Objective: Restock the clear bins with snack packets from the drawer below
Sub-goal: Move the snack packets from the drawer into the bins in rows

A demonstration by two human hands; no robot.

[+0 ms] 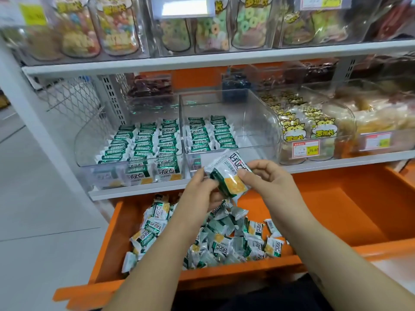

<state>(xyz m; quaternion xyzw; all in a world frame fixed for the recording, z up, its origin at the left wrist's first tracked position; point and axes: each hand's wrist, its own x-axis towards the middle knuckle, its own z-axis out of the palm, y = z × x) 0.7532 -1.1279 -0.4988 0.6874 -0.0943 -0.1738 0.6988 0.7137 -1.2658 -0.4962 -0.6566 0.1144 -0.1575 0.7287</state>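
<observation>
I have both hands meeting just above the front edge of the white metal shelf (139,191), with a small stack of green-and-white foil snack packets (231,178) between them. My left hand (199,189) curls its fingers round the stack's left end. My right hand (269,178) pinches the right side between thumb and fingers. The stack hangs in front of the low front wall of the middle clear plastic bin (258,122), where two rows of packets hug the left wall and bare floor runs to the curved right wall. The left clear plastic bin (83,149) holds three packed rows. Below, the orange metal drawer (332,212) stands open, with a heap of loose packets (215,241) in its left half and bare orange floor to the right.
</observation>
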